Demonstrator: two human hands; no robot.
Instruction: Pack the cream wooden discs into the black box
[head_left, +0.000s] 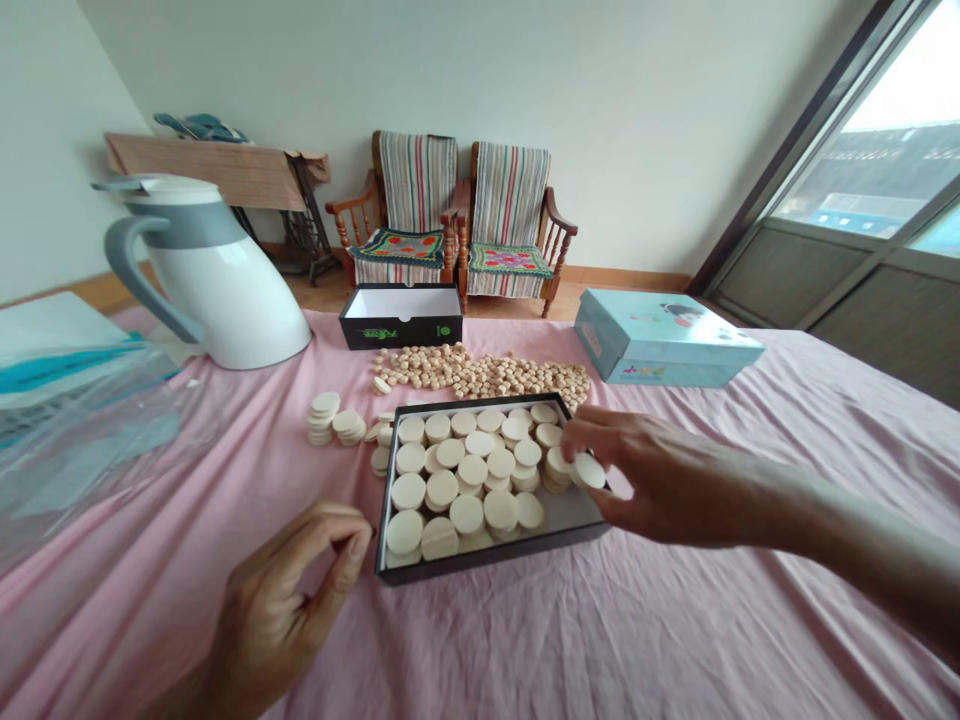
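A shallow black-edged box (pixel 491 555) stands before me, with a white inside and many pale round wooden discs (pixel 472 470) in stacks and rows. At its right end my right hand (pixel 637 470) pinches one wooden disc (pixel 589 470) between thumb and fingers, tilted over the box wall. The box's lower right corner shows bare floor. My left hand (pixel 292 590) rests just left of the box, its fingers curled and thumb tip close to the index finger, with nothing visible in it. Small stacks of discs (pixel 325 418) stand left of the box, some partly hidden by its wall.
Behind the box lies a spread of small wooden pieces (pixel 487 376). Farther back are an open black box (pixel 401 318) and a light-blue box (pixel 667 340). A white-and-grey jug (pixel 217 280) and plastic bags (pixel 82 430) occupy the left. Pink cloth (pixel 675 620) covers the table.
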